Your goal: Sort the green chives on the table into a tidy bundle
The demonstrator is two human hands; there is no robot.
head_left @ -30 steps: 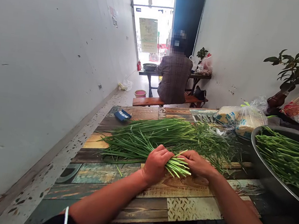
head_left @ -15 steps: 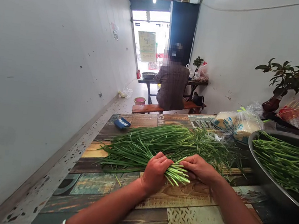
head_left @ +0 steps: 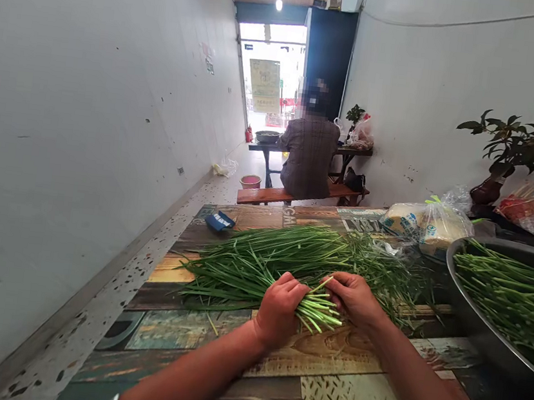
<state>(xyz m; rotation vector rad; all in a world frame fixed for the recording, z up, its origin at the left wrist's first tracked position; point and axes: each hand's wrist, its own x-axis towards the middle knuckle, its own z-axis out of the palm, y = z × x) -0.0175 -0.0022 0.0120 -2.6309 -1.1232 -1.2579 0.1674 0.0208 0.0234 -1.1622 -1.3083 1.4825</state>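
My left hand point(head_left: 280, 309) is closed round a bunch of garlic chives point(head_left: 319, 311), whose pale cut ends point right. The long green leaves of the bunch trail off to the left over the table. At the stem ends, my right hand point(head_left: 355, 298) pinches a single chive stalk with thumb and forefinger; the other fingers are curled. Behind both hands lies a wide heap of chives point(head_left: 290, 245). Thin trimmings point(head_left: 385, 266) are scattered at its right end.
A large metal basin point(head_left: 454, 281) full of chives stands at the right. Behind it are plastic-wrapped packages point(head_left: 439, 227) and a potted plant point(head_left: 493, 179). A small blue box point(head_left: 219, 221) sits at the table's far left. Farther off, a person point(head_left: 308, 156) sits on a bench point(head_left: 262, 195), back turned.
My right hand has shifted slightly up at the stem ends, its fingers more curled. The left hand keeps its hold on the bunch. The whole view has tilted a little.
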